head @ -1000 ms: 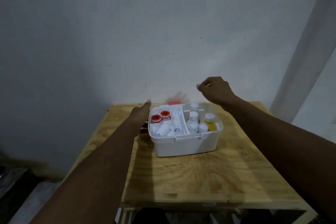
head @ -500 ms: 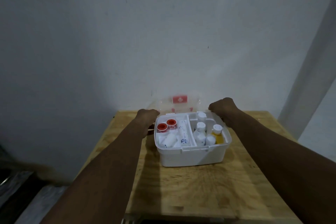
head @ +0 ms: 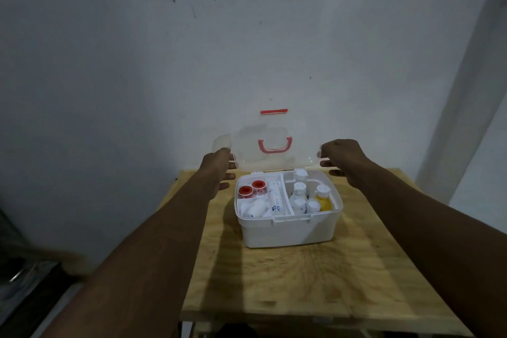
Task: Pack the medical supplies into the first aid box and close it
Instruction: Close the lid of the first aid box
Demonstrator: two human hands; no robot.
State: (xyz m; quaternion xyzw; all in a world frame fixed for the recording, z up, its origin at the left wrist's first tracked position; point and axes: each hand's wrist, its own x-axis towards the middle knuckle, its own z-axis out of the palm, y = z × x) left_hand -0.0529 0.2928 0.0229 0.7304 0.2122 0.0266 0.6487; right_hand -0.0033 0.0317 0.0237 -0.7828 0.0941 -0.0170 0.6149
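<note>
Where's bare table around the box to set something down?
Bare wooden table in front of the white plastic first aid box, and strips on its left and right. Behind is crowded: the left hand and right hand hold the clear lid there.

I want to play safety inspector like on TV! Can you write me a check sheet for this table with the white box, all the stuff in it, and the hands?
Surface: wooden table, bare wood around the box.
Job's things: white first aid box standing open; clear lid with pink handle raised upright at the back. Inside, left: two red-capped rolls, a tube, white bandage rolls. Inside, right: white-capped bottles, one yellow bottle.
Clutter: nothing seen on the table outside the box.
Grips: left hand on the lid's left edge, right hand on its right edge.
Cables: nothing seen.
Surroundings: pale wall behind, with dark marks; dim, blurry things at lower left, cannot tell what.
</note>
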